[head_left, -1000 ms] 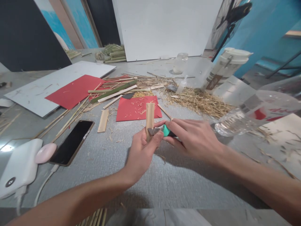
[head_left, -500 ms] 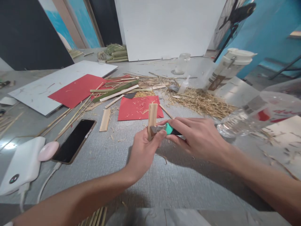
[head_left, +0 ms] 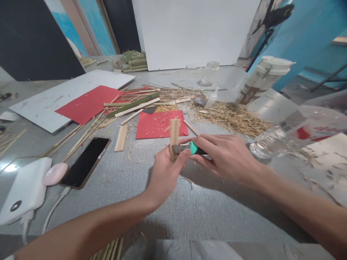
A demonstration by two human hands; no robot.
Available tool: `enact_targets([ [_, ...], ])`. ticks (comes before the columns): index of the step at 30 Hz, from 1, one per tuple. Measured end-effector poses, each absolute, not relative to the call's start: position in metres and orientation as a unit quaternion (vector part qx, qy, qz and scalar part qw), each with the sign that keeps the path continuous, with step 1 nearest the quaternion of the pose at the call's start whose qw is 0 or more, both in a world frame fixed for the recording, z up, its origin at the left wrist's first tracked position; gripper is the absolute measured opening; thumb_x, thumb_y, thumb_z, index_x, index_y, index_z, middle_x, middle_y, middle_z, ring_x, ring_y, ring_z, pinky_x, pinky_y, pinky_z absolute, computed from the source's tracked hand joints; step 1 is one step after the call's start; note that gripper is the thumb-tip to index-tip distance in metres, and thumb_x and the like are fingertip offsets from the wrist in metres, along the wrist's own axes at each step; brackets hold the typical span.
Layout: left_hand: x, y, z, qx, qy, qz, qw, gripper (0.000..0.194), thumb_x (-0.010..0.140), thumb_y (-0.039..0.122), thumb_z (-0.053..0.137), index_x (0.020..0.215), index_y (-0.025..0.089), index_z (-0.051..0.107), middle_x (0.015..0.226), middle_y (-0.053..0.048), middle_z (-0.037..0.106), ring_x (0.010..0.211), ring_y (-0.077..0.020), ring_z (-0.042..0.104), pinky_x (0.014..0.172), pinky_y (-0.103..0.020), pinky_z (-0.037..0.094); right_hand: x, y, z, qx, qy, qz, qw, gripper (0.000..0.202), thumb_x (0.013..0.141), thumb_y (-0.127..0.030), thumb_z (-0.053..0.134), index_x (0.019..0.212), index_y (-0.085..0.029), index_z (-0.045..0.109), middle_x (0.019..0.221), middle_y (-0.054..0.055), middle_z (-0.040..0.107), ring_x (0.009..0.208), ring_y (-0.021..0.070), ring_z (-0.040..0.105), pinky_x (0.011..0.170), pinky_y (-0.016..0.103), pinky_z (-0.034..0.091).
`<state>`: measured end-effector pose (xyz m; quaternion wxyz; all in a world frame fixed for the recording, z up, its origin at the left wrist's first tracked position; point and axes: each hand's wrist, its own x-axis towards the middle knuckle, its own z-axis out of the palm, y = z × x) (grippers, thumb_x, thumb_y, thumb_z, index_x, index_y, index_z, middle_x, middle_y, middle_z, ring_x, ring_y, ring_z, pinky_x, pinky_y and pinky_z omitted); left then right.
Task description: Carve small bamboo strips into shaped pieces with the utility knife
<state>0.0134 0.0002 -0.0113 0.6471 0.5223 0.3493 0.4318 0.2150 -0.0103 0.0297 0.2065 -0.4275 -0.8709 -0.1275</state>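
Note:
My left hand [head_left: 167, 171] grips the lower part of a flat, pale wooden strip [head_left: 174, 130], which stands nearly upright. My right hand [head_left: 226, 155] is wrapped round a utility knife [head_left: 193, 147] with a green and black handle. The knife's metal blade lies against the strip's right edge, just above my left fingers, and my left thumb is by the green end of the handle. Behind the strip lies a red sheet [head_left: 159, 124] with shavings on it. A second flat wooden piece [head_left: 120, 138] rests on the grey table [head_left: 130, 187] to the left.
A phone [head_left: 86, 162] and a white power bank [head_left: 27, 189] with cables lie at left. Thin sticks [head_left: 162, 92] and dry straw [head_left: 238, 117] spread behind my hands. A clear bottle [head_left: 298, 130] lies at right, near a tall lidded container [head_left: 261, 81].
The wooden strip has shifted slightly left and stands a little straighter. The knife blade has moved slightly left with it. Both hands keep their holds.

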Motion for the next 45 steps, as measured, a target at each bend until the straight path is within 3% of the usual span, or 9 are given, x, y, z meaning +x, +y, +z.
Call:
enact_targets([
  [3,0.013,0.0,-0.009,0.539,0.353,0.428,0.634,0.042,0.101,0.056,0.07,0.122,0.02,0.074,0.07,0.007,0.039,0.064,-0.0109,0.033,0.059,-0.027,0.028,0.218,-0.009,0.03,-0.422,-0.875,-0.123,0.203,0.039,0.115,-0.047,0.046,0.109,-0.016,0.068,0.082,0.003,0.073,0.065,0.0166,0.066,0.057,0.032,0.029],
  [6,0.014,-0.001,-0.01,0.541,0.361,0.436,0.622,0.038,0.101,0.057,0.07,0.094,0.019,0.072,0.067,0.006,0.038,0.062,-0.0104,0.033,0.059,-0.027,0.029,0.218,-0.011,0.028,-0.425,-0.87,-0.135,0.211,0.041,0.116,-0.047,0.045,0.103,-0.016,0.067,0.081,0.004,0.073,0.065,0.0168,0.066,0.057,0.032,0.03],
  [10,0.015,-0.003,-0.013,0.531,0.374,0.44,0.62,0.053,0.1,0.059,0.07,0.07,0.02,0.051,0.064,0.006,0.038,0.06,-0.0103,0.033,0.058,-0.027,0.029,0.211,-0.016,0.023,-0.444,-0.859,-0.134,0.217,0.042,0.116,-0.048,0.043,0.101,-0.016,0.066,0.085,0.006,0.075,0.067,0.017,0.067,0.058,0.032,0.03],
  [17,0.014,-0.002,-0.011,0.51,0.396,0.459,0.611,0.049,0.098,0.061,0.07,0.077,0.02,0.056,0.064,0.006,0.039,0.059,-0.0102,0.032,0.056,-0.027,0.028,0.203,-0.018,0.023,-0.476,-0.838,-0.124,0.234,0.036,0.115,-0.046,0.047,0.098,-0.018,0.064,0.084,0.006,0.074,0.064,0.0161,0.063,0.057,0.032,0.027],
  [21,0.013,-0.001,-0.007,0.53,0.378,0.433,0.623,0.042,0.099,0.057,0.072,0.12,0.02,0.073,0.068,0.007,0.043,0.061,-0.011,0.035,0.057,-0.026,0.029,0.213,-0.013,0.032,-0.441,-0.871,-0.094,0.194,0.039,0.115,-0.049,0.044,0.104,-0.018,0.066,0.085,0.005,0.075,0.063,0.0158,0.063,0.056,0.032,0.025],
  [23,0.013,0.0,-0.006,0.539,0.381,0.426,0.619,0.046,0.099,0.057,0.072,0.126,0.02,0.074,0.069,0.006,0.043,0.062,-0.0116,0.036,0.057,-0.027,0.029,0.216,-0.012,0.034,-0.441,-0.874,-0.095,0.182,0.041,0.116,-0.049,0.042,0.103,-0.017,0.065,0.081,0.004,0.073,0.062,0.0156,0.062,0.056,0.032,0.024],
  [27,0.014,-0.001,-0.007,0.532,0.394,0.437,0.609,0.041,0.097,0.06,0.072,0.101,0.019,0.076,0.065,0.006,0.039,0.06,-0.0119,0.034,0.057,-0.028,0.029,0.216,-0.013,0.031,-0.445,-0.87,-0.114,0.177,0.043,0.117,-0.048,0.039,0.097,-0.018,0.063,0.08,0.005,0.072,0.064,0.0159,0.063,0.057,0.032,0.026],
  [34,0.014,-0.003,-0.011,0.52,0.415,0.448,0.597,0.053,0.098,0.065,0.069,0.072,0.021,0.052,0.062,0.006,0.039,0.058,-0.0108,0.032,0.055,-0.028,0.028,0.2,-0.023,0.019,-0.486,-0.833,-0.153,0.215,0.039,0.116,-0.047,0.045,0.095,-0.018,0.061,0.079,0.003,0.07,0.065,0.0162,0.063,0.058,0.032,0.028],
  [45,0.013,-0.001,-0.005,0.547,0.416,0.427,0.587,0.045,0.097,0.062,0.071,0.083,0.02,0.06,0.065,0.006,0.045,0.059,-0.0111,0.037,0.056,-0.028,0.03,0.215,-0.011,0.031,-0.443,-0.874,-0.086,0.181,0.045,0.116,-0.052,0.039,0.102,-0.018,0.065,0.079,0.004,0.07,0.06,0.0153,0.058,0.056,0.033,0.023],
])
